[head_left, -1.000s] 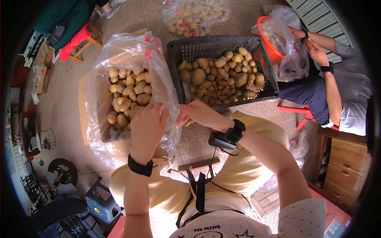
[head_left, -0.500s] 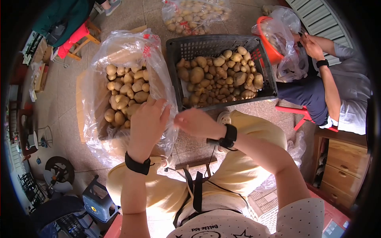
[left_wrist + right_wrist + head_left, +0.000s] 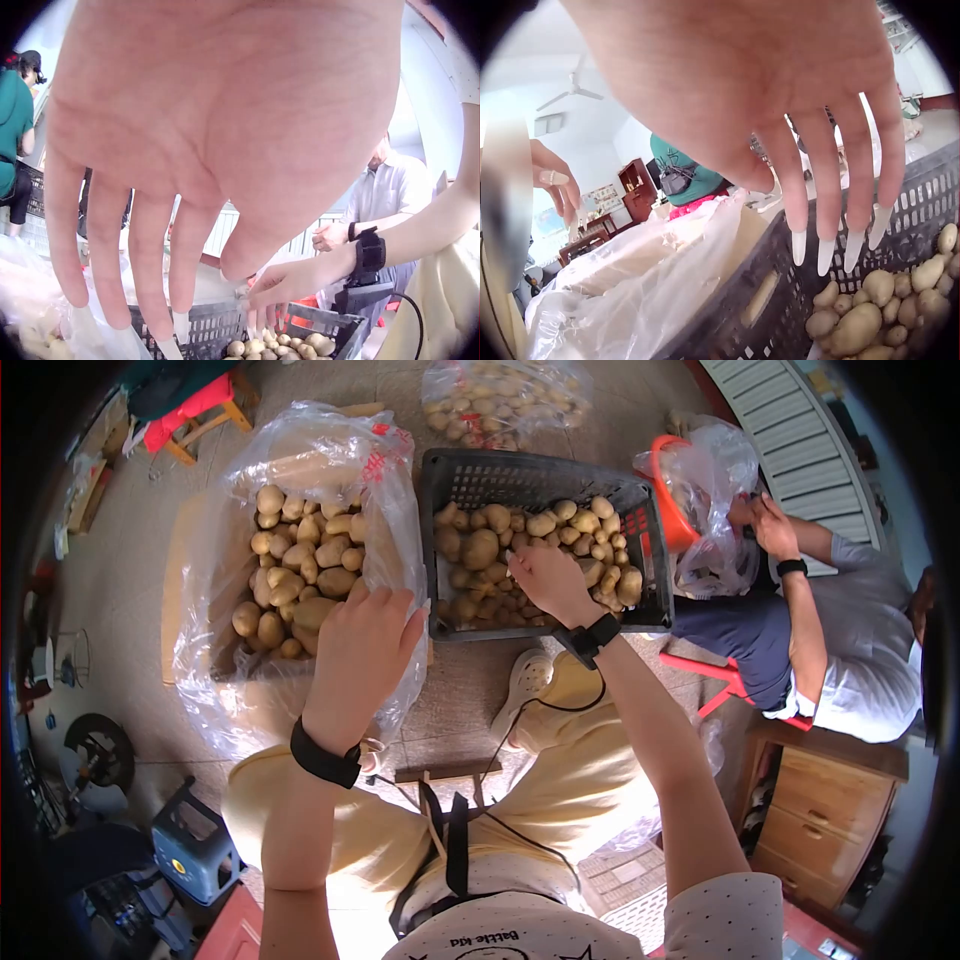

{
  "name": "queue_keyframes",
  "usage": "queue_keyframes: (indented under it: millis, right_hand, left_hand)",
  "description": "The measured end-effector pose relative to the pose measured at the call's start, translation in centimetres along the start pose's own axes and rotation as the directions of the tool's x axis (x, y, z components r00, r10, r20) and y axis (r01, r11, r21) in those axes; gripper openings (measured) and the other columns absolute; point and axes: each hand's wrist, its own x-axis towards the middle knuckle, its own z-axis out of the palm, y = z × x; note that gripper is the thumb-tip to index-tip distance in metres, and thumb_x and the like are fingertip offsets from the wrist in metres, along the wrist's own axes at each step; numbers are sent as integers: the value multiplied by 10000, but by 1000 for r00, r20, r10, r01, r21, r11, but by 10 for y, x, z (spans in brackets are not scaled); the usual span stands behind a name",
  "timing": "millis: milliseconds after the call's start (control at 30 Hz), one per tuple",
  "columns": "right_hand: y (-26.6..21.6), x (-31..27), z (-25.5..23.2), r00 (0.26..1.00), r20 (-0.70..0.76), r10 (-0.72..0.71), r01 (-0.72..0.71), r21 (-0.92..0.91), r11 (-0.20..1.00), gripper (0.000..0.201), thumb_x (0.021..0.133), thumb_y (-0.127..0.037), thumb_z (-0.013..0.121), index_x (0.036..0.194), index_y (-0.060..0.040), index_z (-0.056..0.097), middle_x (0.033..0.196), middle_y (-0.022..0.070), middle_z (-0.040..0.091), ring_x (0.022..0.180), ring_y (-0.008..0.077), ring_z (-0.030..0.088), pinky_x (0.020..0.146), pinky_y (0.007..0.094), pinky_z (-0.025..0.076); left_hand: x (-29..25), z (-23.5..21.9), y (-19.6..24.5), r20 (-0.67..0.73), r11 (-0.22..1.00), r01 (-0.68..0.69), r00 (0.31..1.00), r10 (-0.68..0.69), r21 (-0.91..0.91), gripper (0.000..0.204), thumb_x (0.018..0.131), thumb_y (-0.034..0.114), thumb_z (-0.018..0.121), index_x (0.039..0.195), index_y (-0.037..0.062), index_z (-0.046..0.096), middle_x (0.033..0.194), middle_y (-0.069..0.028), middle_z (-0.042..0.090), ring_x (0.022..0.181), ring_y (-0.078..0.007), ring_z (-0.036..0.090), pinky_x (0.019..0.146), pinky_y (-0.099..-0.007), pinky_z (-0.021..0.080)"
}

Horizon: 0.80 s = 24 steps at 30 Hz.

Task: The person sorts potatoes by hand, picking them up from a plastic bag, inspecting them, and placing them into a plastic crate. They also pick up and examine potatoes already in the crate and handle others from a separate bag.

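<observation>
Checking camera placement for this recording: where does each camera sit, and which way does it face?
Head: worn on the head, facing down at a black plastic crate; shows left hand, right hand, both arms, legs.
Left wrist: on that wrist, facing past palm and fingers towards the crate; right hand shows beyond.
Right wrist: on that wrist, facing past palm and fingers into the crate; left hand at the left edge.
Both wrist views share the crate.

I see a matt, perforated black plastic crate [image 3: 655, 622], glossy, crinkled clear plastic bag [image 3: 215, 705], and smooth, grained wooden drawers [image 3: 825, 795].
</observation>
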Motion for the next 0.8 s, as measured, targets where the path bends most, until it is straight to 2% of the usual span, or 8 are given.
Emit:
queue_keyframes:
  millis: [200, 267, 433, 467, 500, 533, 633, 800]
  right_hand:
    - [15, -1, 3, 994, 99, 43, -33, -95, 995, 340, 900, -333, 494, 800, -58, 667, 740, 155, 650, 715, 348, 638, 649, 447, 521]
    - [35, 4, 8, 987, 108, 119, -91, -233, 968, 363, 898, -355, 486, 819, -51, 668, 777, 171, 659, 757, 356, 645, 686, 456, 522]
    - [130, 24, 37, 966, 172, 194, -161, -188, 969, 359, 853, -357, 526, 941, -38, 666, 885, 207, 656, 882, 373, 620, 750, 442, 495]
    - [128, 25, 33, 910, 113, 399, -387, -113, 915, 358, 845, -336, 534, 999, -37, 655, 953, 208, 657, 918, 373, 619, 784, 436, 491]
    - [176, 32, 54, 915, 125, 385, -371, -123, 921, 391, 830, -396, 542, 1008, -71, 666, 986, 189, 666, 924, 365, 635, 806, 443, 500]
    - [161, 28, 36, 871, 163, 464, -459, -67, 886, 382, 801, -397, 587, 998, -80, 666, 1002, 166, 672, 948, 353, 631, 826, 438, 493]
    - [190, 21, 36, 870, 48, 490, -459, -282, 842, 369, 800, -340, 577, 1055, -78, 629, 1004, 188, 658, 977, 367, 611, 823, 455, 487]
    - [234, 32, 45, 900, -23, 435, -413, -362, 835, 358, 776, -308, 606, 1057, -87, 614, 991, 179, 662, 967, 362, 617, 818, 457, 490]
  left_hand:
    - [-3, 0, -1, -35, 1000, -6, 999, 7, 10, 200, 882, 201, 559, 970, 30, 612, 880, -109, 622, 855, -284, 600, 695, -396, 499]
    - [-3, 1, -3, -58, 1000, 5, 998, -4, 11, 191, 879, 202, 561, 954, 33, 610, 874, -109, 620, 855, -279, 600, 699, -392, 498]
    - [-5, 6, -2, -31, 1000, 11, 999, -11, -14, 168, 864, 196, 576, 918, 38, 599, 835, -105, 608, 847, -270, 591, 689, -384, 490]
    - [-4, 7, -4, -17, 1000, 7, 1000, -7, -14, 159, 859, 192, 580, 905, 40, 595, 818, -102, 602, 843, -267, 588, 685, -382, 486]
    - [-4, 7, -5, -18, 1000, 19, 1000, -20, -11, 159, 859, 192, 580, 905, 40, 595, 818, -102, 602, 843, -267, 588, 685, -382, 486]
    - [-4, 7, -5, -39, 1000, 20, 999, -20, 0, 153, 855, 190, 585, 896, 43, 593, 799, -97, 593, 830, -262, 585, 679, -379, 481]
    - [-5, 6, -2, -51, 999, 22, 999, -21, 30, 146, 848, 188, 593, 881, 46, 590, 766, -87, 578, 806, -253, 579, 673, -371, 472]
    - [-5, 9, 0, -39, 1000, 19, 999, -19, -16, 150, 840, 191, 605, 871, 46, 588, 745, -73, 561, 774, -241, 568, 676, -361, 466]
